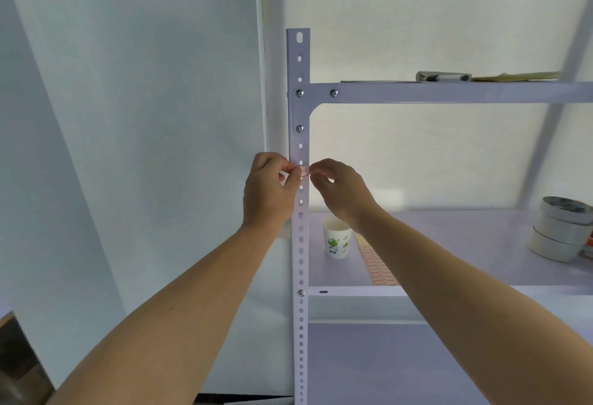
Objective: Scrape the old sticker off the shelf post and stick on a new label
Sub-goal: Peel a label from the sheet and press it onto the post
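Red-edged label (304,171) btwn hands: L (269,191), R (340,191)

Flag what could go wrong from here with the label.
Left hand and right hand pinch the small label by its ends; it may fold or cling to the fingers. The shelf post is perforated, so the label could bridge a hole or sit crooked. The right forearm is near the paper cup; lowering it might tip it.
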